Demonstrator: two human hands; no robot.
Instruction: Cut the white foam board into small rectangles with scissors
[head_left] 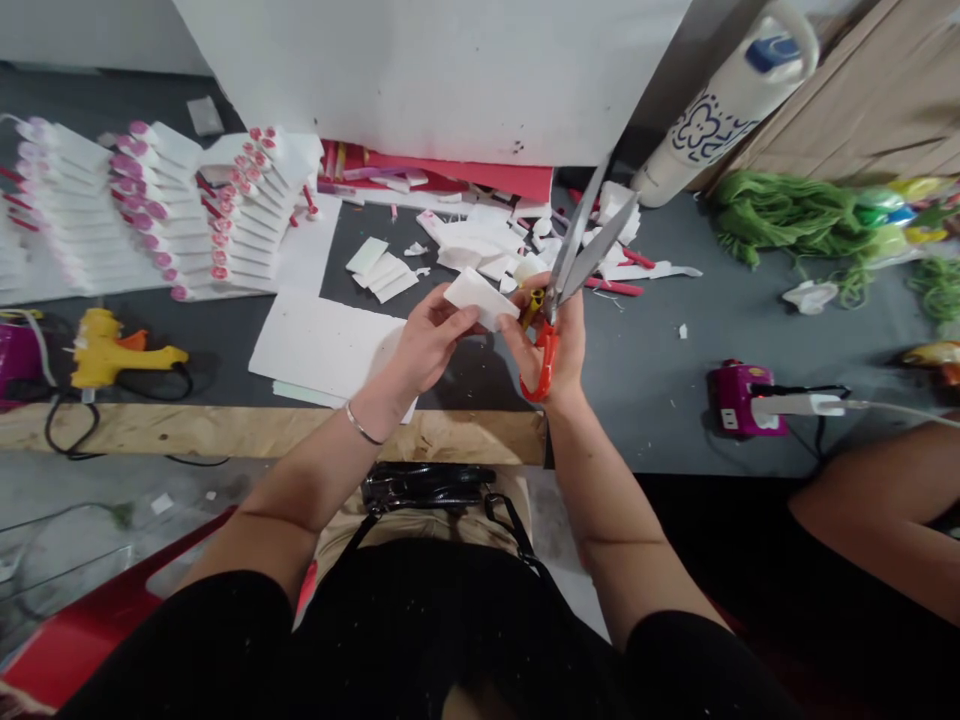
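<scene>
A small white card (480,298) is pinched at its left side by my left hand (435,338), thumb on top. My right hand (553,335) touches the card's right corner with its thumb and also holds large scissors (574,262) by their orange handle, the blades apart and pointing up and away. Something small and yellow shows between the right fingers and the scissors. White scraps (472,240) lie just beyond the hands. Several cut white pieces (382,270) are stacked to the left, and larger white sheets (322,345) lie beside my left wrist.
Flower-tipped sticks on white sheets (247,215) and a yellow glue gun (120,355) are at left. To the right are a white bottle (712,115), green yarn (795,215) and a purple power adapter (742,398). A white board (435,80) stands behind. Another person's arm (885,500) is at lower right.
</scene>
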